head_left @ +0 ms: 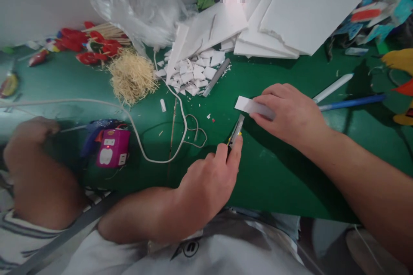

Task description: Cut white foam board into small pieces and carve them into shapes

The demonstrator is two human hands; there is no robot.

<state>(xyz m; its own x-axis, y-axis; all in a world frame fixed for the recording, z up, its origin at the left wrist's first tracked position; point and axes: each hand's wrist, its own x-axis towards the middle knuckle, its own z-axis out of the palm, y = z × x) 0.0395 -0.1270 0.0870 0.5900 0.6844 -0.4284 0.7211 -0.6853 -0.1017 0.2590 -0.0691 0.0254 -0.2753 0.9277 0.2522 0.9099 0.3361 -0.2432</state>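
My left hand (pixel 213 176) is wrapped round a utility knife (pixel 236 132), with its blade end pointing up and away from me. Just to the right, my right hand (pixel 284 107) pinches a small white strip (pixel 244 104) that looks like foam board. Its left end sticks out past my thumb and fingers. The knife tip is close below the strip, and a small gap shows between them. Beyond both hands lies a heap of cut white pieces (pixel 193 71), with a grey bar (pixel 217 77) along its right side.
White boards (pixel 309 8) are stacked at the back. A pink power adapter (pixel 112 148) and a white cable (pixel 138 137) lie left, near a co-worker's hand (pixel 37 129). Thin straw-coloured sticks (pixel 132 75) form a pile. A blue pen (pixel 355 102) and a white stick (pixel 334 88) lie right.
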